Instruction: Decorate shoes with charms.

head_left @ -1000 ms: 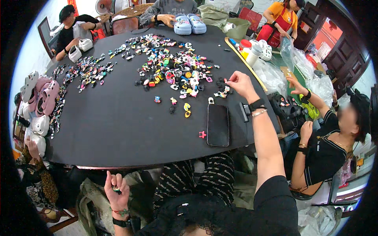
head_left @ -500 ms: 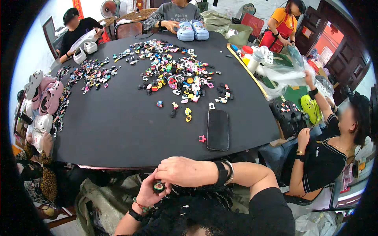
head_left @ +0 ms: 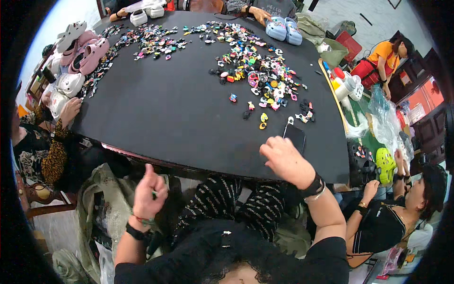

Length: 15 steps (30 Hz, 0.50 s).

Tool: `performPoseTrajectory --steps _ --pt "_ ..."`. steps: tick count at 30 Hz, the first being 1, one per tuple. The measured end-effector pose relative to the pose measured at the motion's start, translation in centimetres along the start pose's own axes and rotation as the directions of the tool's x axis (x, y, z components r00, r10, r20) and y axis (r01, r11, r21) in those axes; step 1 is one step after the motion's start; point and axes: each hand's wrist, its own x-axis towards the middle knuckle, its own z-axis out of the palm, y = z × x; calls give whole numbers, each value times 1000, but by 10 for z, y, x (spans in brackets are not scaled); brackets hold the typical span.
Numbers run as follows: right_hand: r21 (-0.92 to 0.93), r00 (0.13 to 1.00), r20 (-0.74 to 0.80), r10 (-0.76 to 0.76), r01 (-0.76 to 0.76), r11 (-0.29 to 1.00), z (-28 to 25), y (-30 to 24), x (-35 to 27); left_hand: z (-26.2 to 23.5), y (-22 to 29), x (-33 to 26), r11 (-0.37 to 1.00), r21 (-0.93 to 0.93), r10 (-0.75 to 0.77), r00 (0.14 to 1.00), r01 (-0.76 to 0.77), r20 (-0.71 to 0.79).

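Black top, black wristbands, silver bangle, patterned trousers

head view | 1 fisheye camera worn on the person's head | looks steeply down and forward over the black bench point(head_left: 179, 118) | own lap and forearms close at lower edge | bench's far side distant, edges bent

The left hand point(head_left: 149, 196) is raised in front of the body in a loose fist, thumb up, with a dark band at the wrist and the bare forearm running down to the lower edge. The right hand point(head_left: 283, 158) reaches forward, fingers curled, back upward, dark band and bangle at its wrist.
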Motion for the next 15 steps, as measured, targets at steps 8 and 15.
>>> performPoseTrajectory --steps 8,15 --pt "173 996 89 -10 -6 985 18 66 20 -77 58 -26 902 -102 411 907 -419 -88" --pt "46 986 -20 165 -164 985 6 97 44 -140 69 -53 828 77 558 803 -555 -210"
